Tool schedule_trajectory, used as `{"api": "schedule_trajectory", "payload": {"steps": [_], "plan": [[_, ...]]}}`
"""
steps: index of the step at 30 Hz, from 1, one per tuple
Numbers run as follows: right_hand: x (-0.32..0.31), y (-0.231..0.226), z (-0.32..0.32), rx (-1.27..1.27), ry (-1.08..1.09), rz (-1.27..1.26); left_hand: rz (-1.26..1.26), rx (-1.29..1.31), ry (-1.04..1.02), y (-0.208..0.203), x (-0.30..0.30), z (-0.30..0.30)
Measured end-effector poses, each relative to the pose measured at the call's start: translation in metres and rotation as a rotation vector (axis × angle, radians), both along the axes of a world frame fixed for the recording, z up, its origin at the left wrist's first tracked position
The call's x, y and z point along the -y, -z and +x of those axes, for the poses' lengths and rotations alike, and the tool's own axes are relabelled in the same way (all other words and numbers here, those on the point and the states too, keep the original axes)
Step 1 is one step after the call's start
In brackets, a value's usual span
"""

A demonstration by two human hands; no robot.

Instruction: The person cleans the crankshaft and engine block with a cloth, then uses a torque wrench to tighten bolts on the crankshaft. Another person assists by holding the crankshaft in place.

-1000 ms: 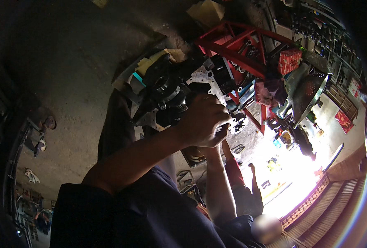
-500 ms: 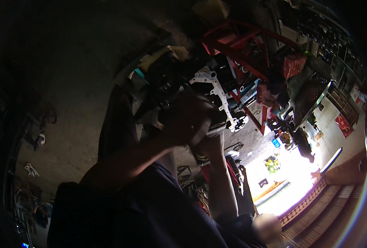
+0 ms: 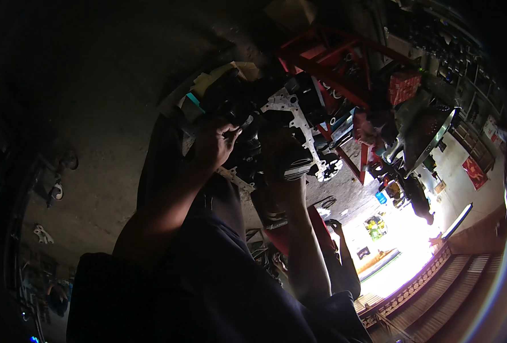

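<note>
A dark engine block (image 3: 247, 150) with a pale machined rim (image 3: 302, 127) lies in front of me, much of it in shadow. My left hand (image 3: 214, 147) is at its left part, fingers curled and thumb pressed to the fingertips. Whatever it pinches, if anything, is too small and dark to name. My right hand (image 3: 277, 140) reaches over the middle of the block, beside the pale rim. Deep shadow hides its fingers. A shiny band (image 3: 297, 169) shows at the right wrist.
A red metal frame (image 3: 327, 71) stands beyond the block to the right, with a red box (image 3: 405, 87) by it. A cloth (image 3: 370, 128) and a large round metal part (image 3: 427, 140) are farther right. Cardboard (image 3: 243, 71) lies behind the block. Bright daylight enters at lower right.
My left hand, blurred beside the right one earlier, has moved left and up to the block's left part. My right hand stays in nearly the same place.
</note>
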State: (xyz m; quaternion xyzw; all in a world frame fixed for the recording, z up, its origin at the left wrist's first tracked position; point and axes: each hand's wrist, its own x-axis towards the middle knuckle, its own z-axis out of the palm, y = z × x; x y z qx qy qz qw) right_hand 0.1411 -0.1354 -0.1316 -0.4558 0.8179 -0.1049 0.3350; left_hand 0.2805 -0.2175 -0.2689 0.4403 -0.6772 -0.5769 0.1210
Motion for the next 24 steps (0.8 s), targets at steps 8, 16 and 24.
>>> {"api": "schedule_trajectory", "payload": {"steps": [8,16,24], "plan": [[-0.014,-0.005,0.018,0.544,0.96,0.165,0.099,0.018,-0.003,0.009,-0.006,0.003],[-0.029,0.01,-0.043,0.129,0.008,0.222,0.02,-0.067,-0.078,0.001,0.002,0.004],[-0.025,0.012,-0.082,0.226,0.008,0.284,0.01,-0.086,-0.103,0.004,-0.001,0.005]]}}
